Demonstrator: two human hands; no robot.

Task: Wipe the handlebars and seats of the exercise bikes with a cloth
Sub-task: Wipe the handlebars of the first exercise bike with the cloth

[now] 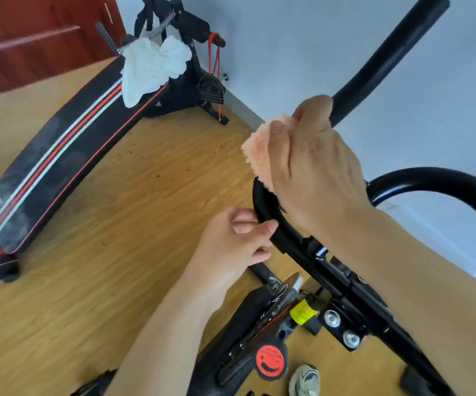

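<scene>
Right hand (314,164) presses the fuzzy peach cloth (256,151) onto the curved black tubular handlebar (262,207), fingers curled around both. Left hand (231,241) pinches the bar just below, fingers closed on it. Risks: the cloth bunching and missing the bar's underside; the wipe running into the left fingers.
</scene>
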